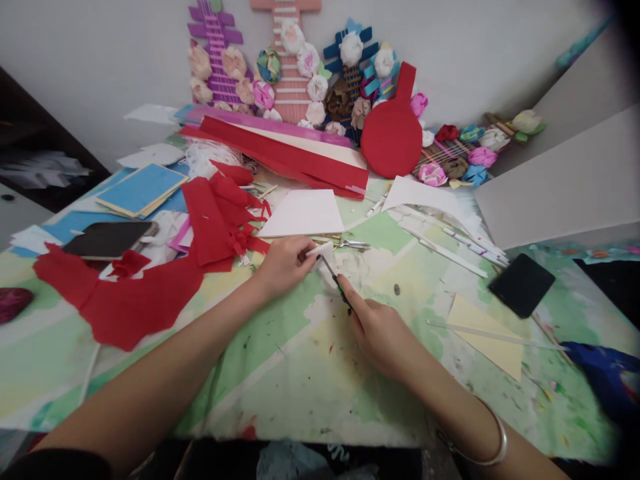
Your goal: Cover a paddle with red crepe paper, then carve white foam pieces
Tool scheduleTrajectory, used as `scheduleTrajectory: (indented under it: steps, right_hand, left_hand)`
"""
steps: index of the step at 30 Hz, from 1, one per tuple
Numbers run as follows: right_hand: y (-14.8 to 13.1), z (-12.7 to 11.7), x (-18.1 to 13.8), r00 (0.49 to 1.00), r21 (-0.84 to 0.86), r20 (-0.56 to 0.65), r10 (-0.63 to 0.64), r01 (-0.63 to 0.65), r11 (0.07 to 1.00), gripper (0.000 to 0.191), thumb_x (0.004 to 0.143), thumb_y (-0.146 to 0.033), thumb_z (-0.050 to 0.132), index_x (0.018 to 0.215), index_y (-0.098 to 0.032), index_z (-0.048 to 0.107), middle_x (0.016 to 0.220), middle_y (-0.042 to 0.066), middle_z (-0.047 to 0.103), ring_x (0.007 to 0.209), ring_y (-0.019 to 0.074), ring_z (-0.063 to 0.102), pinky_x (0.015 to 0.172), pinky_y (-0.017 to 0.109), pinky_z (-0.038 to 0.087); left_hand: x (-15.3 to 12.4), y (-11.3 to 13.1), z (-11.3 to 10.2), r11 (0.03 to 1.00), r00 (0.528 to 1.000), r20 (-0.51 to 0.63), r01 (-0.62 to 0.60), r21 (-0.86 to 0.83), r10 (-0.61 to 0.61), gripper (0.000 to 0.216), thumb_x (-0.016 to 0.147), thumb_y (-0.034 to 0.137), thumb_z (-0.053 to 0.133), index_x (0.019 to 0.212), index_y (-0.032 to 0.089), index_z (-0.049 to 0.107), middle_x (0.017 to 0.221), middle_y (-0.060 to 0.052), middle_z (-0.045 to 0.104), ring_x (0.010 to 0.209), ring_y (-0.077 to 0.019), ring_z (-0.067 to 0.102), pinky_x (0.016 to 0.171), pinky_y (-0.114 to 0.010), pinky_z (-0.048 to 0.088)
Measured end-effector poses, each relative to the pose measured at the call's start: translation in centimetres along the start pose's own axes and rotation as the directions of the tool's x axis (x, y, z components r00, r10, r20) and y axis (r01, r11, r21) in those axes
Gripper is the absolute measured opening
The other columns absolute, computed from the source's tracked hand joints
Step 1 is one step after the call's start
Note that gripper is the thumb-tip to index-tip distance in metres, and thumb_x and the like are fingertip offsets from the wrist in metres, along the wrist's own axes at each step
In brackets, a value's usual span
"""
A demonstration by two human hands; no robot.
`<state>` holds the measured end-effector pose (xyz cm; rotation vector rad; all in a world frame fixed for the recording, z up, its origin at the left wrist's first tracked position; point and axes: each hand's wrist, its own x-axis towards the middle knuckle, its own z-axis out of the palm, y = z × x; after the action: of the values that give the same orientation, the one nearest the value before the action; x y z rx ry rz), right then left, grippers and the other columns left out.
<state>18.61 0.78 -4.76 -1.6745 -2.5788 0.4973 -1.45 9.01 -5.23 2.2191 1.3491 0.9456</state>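
My left hand (287, 265) pinches a small white piece (323, 251), which looks like paper or thin card, above the table. My right hand (377, 327) is wrapped round a slim cutter (330, 270) with a grey blade and a black-and-green handle. Its blade points up and left, and its tip meets or nearly meets the white piece. Just behind the hands lie metal scissors (353, 244) and a white card sheet (305, 213). To the left of my left hand are cut red fabric pieces (150, 300).
A patterned green cloth covers the table (280, 373). At the back stand a red banjo-shaped piece (393, 140) and several flower-decorated string instruments. White strips (445, 252), a black flat object (521, 285) and a cream sheet (487, 337) lie right. Blue cards (143, 189) lie left.
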Motion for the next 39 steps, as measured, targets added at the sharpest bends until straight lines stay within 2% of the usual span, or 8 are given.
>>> scheduleTrajectory:
  steps: [5, 11, 15, 17, 22, 26, 33, 39]
  right_hand:
    - [-0.2, -0.2, 0.2, 1.000, -0.015, 0.003, 0.012, -0.012, 1.000, 0.064, 0.086, -0.012, 0.033, 0.147, -0.019, 0.014, 0.074, 0.007, 0.060, 0.061, 0.0158, 0.053, 0.056, 0.024, 0.035]
    - [0.0, 0.0, -1.1, 0.999, 0.069, -0.046, 0.013, -0.010, 0.998, 0.062, 0.087, -0.013, 0.033, 0.146, -0.022, 0.016, 0.079, 0.007, 0.062, 0.065, 0.0174, 0.058, 0.061, 0.027, 0.042]
    - [-0.3, 0.2, -5.5, 0.982, 0.111, -0.145, 0.120, -0.105, 0.988, 0.058, 0.088, -0.019, 0.034, 0.144, -0.013, 0.020, 0.076, 0.009, 0.065, 0.059, 0.0202, 0.061, 0.054, 0.029, 0.044]
    - [-0.7, 0.4, -8.5, 0.959, 0.157, -0.196, 0.207, -0.177, 0.972, 0.047, 0.089, -0.024, 0.032, 0.134, -0.009, 0.032, 0.073, 0.010, 0.065, 0.056, 0.0217, 0.062, 0.051, 0.030, 0.045]
    - [-1.5, 2.4, -15.4, 0.925, 0.220, -0.248, 0.288, -0.235, 0.947, 0.029, 0.090, -0.025, 0.032, 0.114, -0.013, 0.045, 0.070, 0.010, 0.067, 0.054, 0.0220, 0.064, 0.048, 0.029, 0.047]
    - [-2.0, 5.0, -18.8, 0.901, 0.215, -0.279, 0.333, -0.280, 0.936, 0.035, 0.091, -0.025, 0.030, 0.121, -0.012, 0.043, 0.068, 0.009, 0.066, 0.053, 0.0221, 0.063, 0.048, 0.029, 0.046]
    - [-3.2, 7.8, -21.3, 0.876, 0.225, -0.287, 0.388, -0.332, 0.916, 0.031, 0.092, -0.023, 0.029, 0.116, -0.013, 0.046, 0.075, 0.011, 0.066, 0.061, 0.0221, 0.064, 0.053, 0.028, 0.045]
    - [-3.9, 8.7, -22.1, 0.870, 0.173, -0.252, 0.424, -0.390, 0.904, 0.031, 0.091, -0.019, 0.029, 0.117, -0.010, 0.043, 0.077, 0.013, 0.065, 0.060, 0.0231, 0.063, 0.050, 0.028, 0.040]
  left_hand:
    - [-0.1, -0.2, 0.1, 0.999, 1.000, -0.004, 0.028, -0.046, -0.028, 0.014, 0.079, 0.022, 0.052, 0.069, 0.014, 0.058, 0.058, 0.000, 0.058, 0.052, -0.0104, 0.052, 0.052, -0.021, 0.040]
    - [-0.2, 0.2, 0.3, 0.960, 0.996, 0.049, 0.082, -0.269, -0.071, 0.015, 0.080, 0.025, 0.053, 0.073, 0.014, 0.060, 0.056, 0.001, 0.058, 0.047, -0.0094, 0.054, 0.048, -0.020, 0.043]
    - [-1.0, 2.7, 0.6, 0.933, 0.995, 0.100, 0.026, -0.359, 0.010, 0.014, 0.079, 0.026, 0.058, 0.075, 0.013, 0.062, 0.061, 0.000, 0.060, 0.047, -0.0079, 0.056, 0.046, -0.017, 0.044]
    - [-1.7, 4.4, 0.9, 0.908, 0.986, 0.150, -0.002, -0.419, 0.072, 0.015, 0.079, 0.026, 0.059, 0.076, 0.012, 0.062, 0.064, -0.001, 0.060, 0.047, -0.0073, 0.057, 0.046, -0.017, 0.046]
    - [-4.2, 7.9, 2.6, 0.864, 0.921, 0.304, -0.064, -0.500, 0.244, 0.015, 0.077, 0.027, 0.062, 0.082, 0.013, 0.064, 0.072, -0.003, 0.064, 0.055, -0.0093, 0.061, 0.052, -0.018, 0.050]
    - [-6.4, 9.1, 4.1, 0.886, 0.869, 0.373, -0.144, -0.440, 0.326, 0.011, 0.075, 0.024, 0.062, 0.080, 0.014, 0.064, 0.071, -0.002, 0.066, 0.059, -0.0099, 0.060, 0.054, -0.019, 0.048]
    - [-9.7, 10.5, 5.7, 0.919, 0.865, 0.310, -0.364, -0.151, 0.393, 0.019, 0.080, 0.026, 0.055, 0.064, 0.015, 0.058, 0.055, 0.002, 0.056, 0.050, -0.0081, 0.048, 0.053, -0.020, 0.035]
    - [-11.3, 10.8, 7.2, 0.866, 0.803, 0.329, -0.484, -0.124, 0.497, 0.019, 0.086, 0.021, 0.044, 0.070, 0.015, 0.053, 0.067, -0.002, 0.052, 0.062, -0.0117, 0.049, 0.060, -0.022, 0.037]
